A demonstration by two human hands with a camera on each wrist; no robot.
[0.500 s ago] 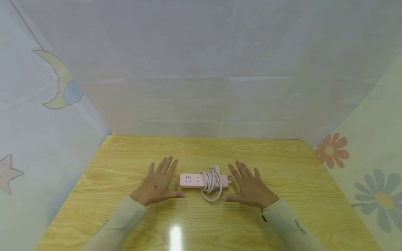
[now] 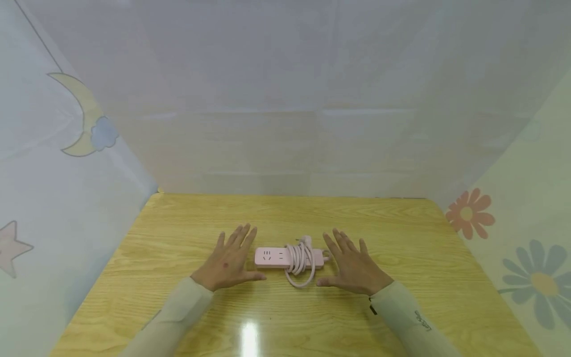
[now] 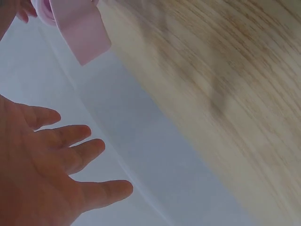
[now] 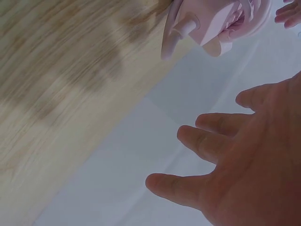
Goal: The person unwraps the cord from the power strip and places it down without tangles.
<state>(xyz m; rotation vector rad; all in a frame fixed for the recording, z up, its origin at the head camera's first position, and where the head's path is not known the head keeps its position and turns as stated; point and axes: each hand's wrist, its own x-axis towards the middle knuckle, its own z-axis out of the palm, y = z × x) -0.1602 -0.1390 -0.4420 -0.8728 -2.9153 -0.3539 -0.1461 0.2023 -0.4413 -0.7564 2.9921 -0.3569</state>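
Observation:
A pink power strip point(image 2: 271, 258) lies crosswise on the wooden table point(image 2: 285, 322), its sockets facing up. Its cord point(image 2: 300, 260) is wound in several loops round the right half, and the plug point(image 2: 307, 240) sticks up at the back. My left hand point(image 2: 227, 263) is spread just left of the strip, fingers straight and pointing away. On the other side, my right hand point(image 2: 357, 267) is spread the same way near the strip's right end. Both hands hold nothing. In the left wrist view the strip's plain end point(image 3: 87, 37) appears beyond the fingers; the right wrist view shows its corded end point(image 4: 207, 23).
A pale sheet point(image 2: 285, 148) rises behind the table's back edge. Patterned cloth hangs at both sides, with a moon point(image 2: 82, 119) on the left and flowers point(image 2: 467, 213) on the right. Light reflects off the table front point(image 2: 250, 337).
My left hand has shifted slightly to the right, closer to the power strip. The right hand has moved a little to the left. The strip stays in place.

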